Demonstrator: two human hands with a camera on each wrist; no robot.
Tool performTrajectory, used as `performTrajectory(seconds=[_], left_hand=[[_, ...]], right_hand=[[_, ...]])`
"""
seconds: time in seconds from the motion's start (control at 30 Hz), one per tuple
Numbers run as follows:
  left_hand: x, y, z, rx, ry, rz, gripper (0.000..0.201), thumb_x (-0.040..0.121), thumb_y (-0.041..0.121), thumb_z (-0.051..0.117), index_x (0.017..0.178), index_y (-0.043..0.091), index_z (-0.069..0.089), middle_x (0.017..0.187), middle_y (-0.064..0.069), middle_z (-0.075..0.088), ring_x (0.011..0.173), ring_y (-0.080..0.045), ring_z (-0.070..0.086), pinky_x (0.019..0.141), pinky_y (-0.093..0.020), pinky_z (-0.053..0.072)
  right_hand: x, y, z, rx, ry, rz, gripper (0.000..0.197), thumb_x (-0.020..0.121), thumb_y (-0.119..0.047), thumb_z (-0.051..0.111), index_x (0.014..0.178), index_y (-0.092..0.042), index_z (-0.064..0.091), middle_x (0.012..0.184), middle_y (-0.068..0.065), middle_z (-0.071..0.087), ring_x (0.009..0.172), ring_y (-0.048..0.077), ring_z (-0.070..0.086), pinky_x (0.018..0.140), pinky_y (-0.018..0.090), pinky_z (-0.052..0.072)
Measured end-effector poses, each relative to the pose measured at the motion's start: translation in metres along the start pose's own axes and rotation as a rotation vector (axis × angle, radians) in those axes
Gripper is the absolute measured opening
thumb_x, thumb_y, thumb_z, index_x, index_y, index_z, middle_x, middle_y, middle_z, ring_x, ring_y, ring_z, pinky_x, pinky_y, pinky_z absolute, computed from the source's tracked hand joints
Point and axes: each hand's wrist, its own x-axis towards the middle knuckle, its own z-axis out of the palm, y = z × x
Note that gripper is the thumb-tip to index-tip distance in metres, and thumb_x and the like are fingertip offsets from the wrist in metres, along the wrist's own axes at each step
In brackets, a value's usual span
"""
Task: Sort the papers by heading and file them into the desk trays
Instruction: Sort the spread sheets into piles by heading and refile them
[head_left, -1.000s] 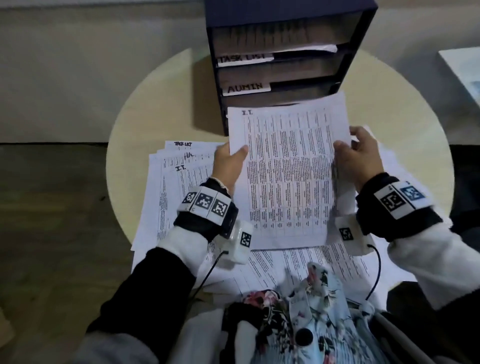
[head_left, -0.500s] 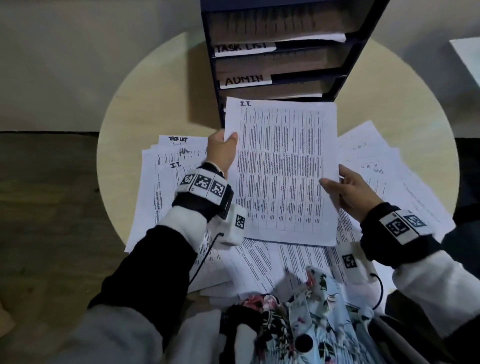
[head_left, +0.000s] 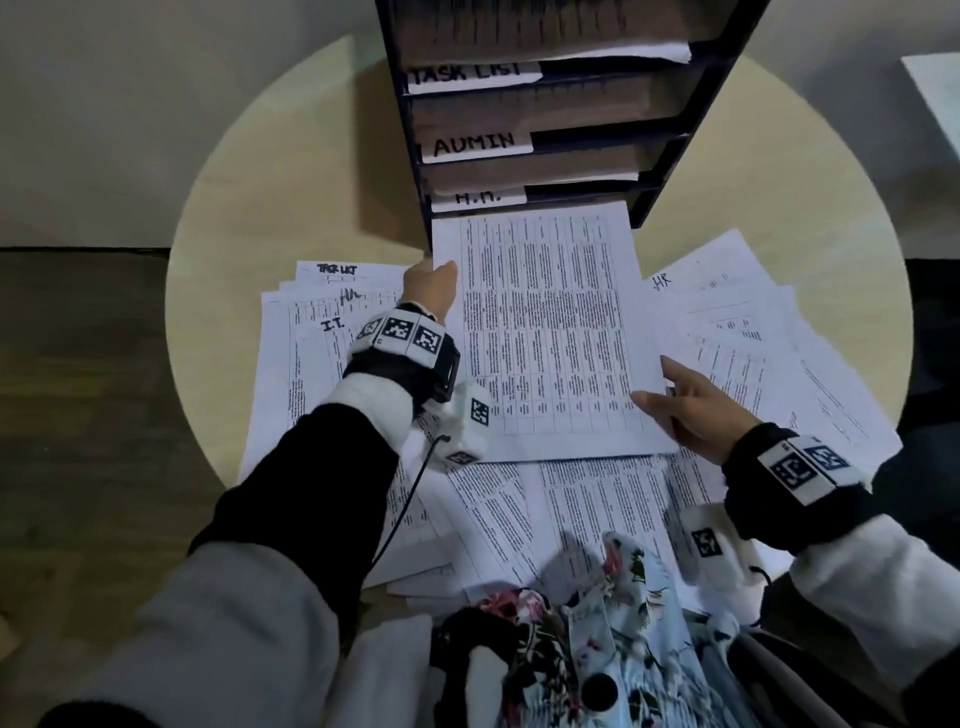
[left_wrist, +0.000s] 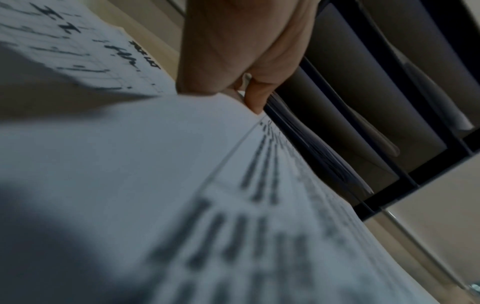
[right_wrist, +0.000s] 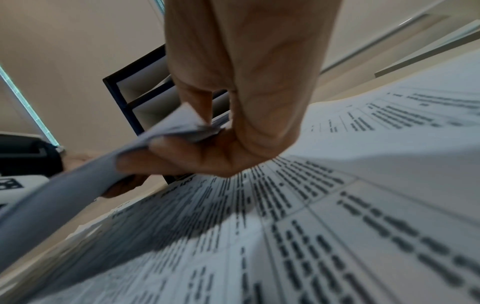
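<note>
The printed table sheet (head_left: 545, 332) lies nearly flat, its top edge at the lowest slot of the dark blue tray stack (head_left: 670, 156), just under the "H.R." label (head_left: 478, 197); its heading is hidden there. My left hand (head_left: 436, 275) pinches the sheet's upper left edge, and the left wrist view shows the curled fingers (left_wrist: 257, 96) on the paper. My right hand (head_left: 660, 395) pinches the lower right edge, thumb on top; the right wrist view shows the sheet (right_wrist: 78, 185) bent up between its fingers (right_wrist: 161, 152). Higher trays are labelled "TASK LIST" (head_left: 467, 73) and "ADMIN" (head_left: 475, 144).
Loose sheets cover the round pale table (head_left: 291, 182): a fanned pile at left (head_left: 311, 332) with "TASK LIST", "HR" and "I.T." headings, a spread at right (head_left: 769, 332) headed "HR", and more near my body (head_left: 571, 509). The upper trays hold some papers.
The sheet has gone from raised and tilted to low and flat, moving forward to the bottom slot. My right hand slid down its right edge to the lower corner.
</note>
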Motion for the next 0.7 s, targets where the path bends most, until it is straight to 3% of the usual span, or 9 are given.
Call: performTrajectory(seconds=[0.03,0.1,0.17,0.27,0.33,0.43,0.47,0.57,0.7], left_hand=[[0.003,0.003,0.0,-0.01,0.004,0.0,0.037,0.097,0.017,0.041,0.127,-0.003,0.049,0.132,-0.022,0.052,0.123,-0.034,0.049,0.098,-0.035,0.043],[0.005,0.01,0.0,-0.051,0.0,0.002,0.036,0.097,0.017,0.043,0.127,-0.002,0.05,0.132,-0.02,0.053,0.123,-0.033,0.05,0.1,-0.037,0.042],[0.008,0.009,0.0,-0.115,-0.044,-0.027,0.036,0.096,0.016,0.046,0.128,-0.001,0.048,0.129,-0.016,0.056,0.117,-0.03,0.055,0.101,-0.04,0.044],[0.007,-0.001,0.001,-0.232,-0.149,-0.094,0.034,0.095,0.013,0.051,0.126,0.001,0.051,0.129,-0.013,0.056,0.114,-0.03,0.057,0.1,-0.047,0.044],[0.006,-0.012,0.001,-0.244,-0.175,-0.117,0.032,0.093,0.012,0.053,0.124,0.003,0.052,0.129,-0.012,0.056,0.111,-0.029,0.059,0.091,-0.043,0.051],[0.006,-0.021,-0.003,-0.332,-0.179,-0.156,0.007,0.094,0.007,0.051,0.097,0.002,0.049,0.085,-0.011,0.068,0.054,-0.012,0.067,0.046,-0.021,0.05],[0.008,-0.021,-0.004,-0.339,-0.177,-0.167,0.007,0.095,0.006,0.049,0.089,0.003,0.049,0.066,-0.008,0.069,0.044,-0.01,0.063,0.042,-0.019,0.047],[0.02,-0.012,-0.005,-0.344,-0.131,-0.174,0.023,0.097,0.004,0.043,0.076,0.001,0.052,0.047,-0.004,0.064,0.041,-0.01,0.055,0.055,-0.024,0.043],[0.033,0.01,0.0,-0.337,-0.081,-0.185,0.024,0.097,-0.001,0.034,0.077,0.001,0.046,0.044,-0.006,0.062,0.038,-0.01,0.052,0.051,-0.021,0.043]], right_hand=[[0.001,-0.001,-0.001,0.013,0.004,0.002,0.035,0.092,0.001,0.047,0.124,-0.015,0.049,0.119,0.024,0.06,0.08,0.034,0.068,0.07,0.041,0.058],[0.006,-0.005,-0.002,0.023,0.07,-0.007,0.032,0.094,-0.001,0.044,0.124,-0.013,0.047,0.103,0.024,0.064,0.053,0.031,0.063,0.042,0.028,0.053],[0.016,-0.015,-0.002,0.064,0.172,-0.044,0.026,0.095,-0.002,0.043,0.119,-0.008,0.048,0.093,0.027,0.061,0.048,0.03,0.057,0.035,0.025,0.047],[0.041,-0.036,0.001,0.131,0.31,-0.089,0.019,0.096,0.001,0.038,0.108,-0.009,0.048,0.08,0.011,0.057,0.041,0.018,0.053,0.031,0.015,0.04],[0.059,-0.053,0.004,0.166,0.338,-0.107,0.019,0.096,0.0,0.038,0.098,-0.014,0.051,0.08,0.009,0.057,0.045,0.02,0.045,0.031,0.014,0.037],[0.089,-0.074,0.007,0.136,0.385,-0.106,0.026,0.096,-0.004,0.04,0.08,-0.022,0.05,0.075,0.007,0.05,0.041,0.013,0.038,0.031,0.012,0.031],[0.097,-0.081,0.008,0.149,0.397,-0.107,0.025,0.096,-0.005,0.04,0.081,-0.022,0.049,0.073,0.005,0.047,0.035,0.011,0.037,0.031,0.012,0.029],[0.122,-0.097,0.005,0.242,0.392,-0.111,0.016,0.096,-0.005,0.04,0.093,-0.017,0.049,0.08,0.007,0.046,0.031,0.01,0.037,0.035,0.014,0.03],[0.139,-0.111,0.004,0.458,0.4,-0.094,0.028,0.096,0.004,0.035,0.121,-0.009,0.036,0.086,0.009,0.049,0.057,0.02,0.059,0.042,0.021,0.044]])
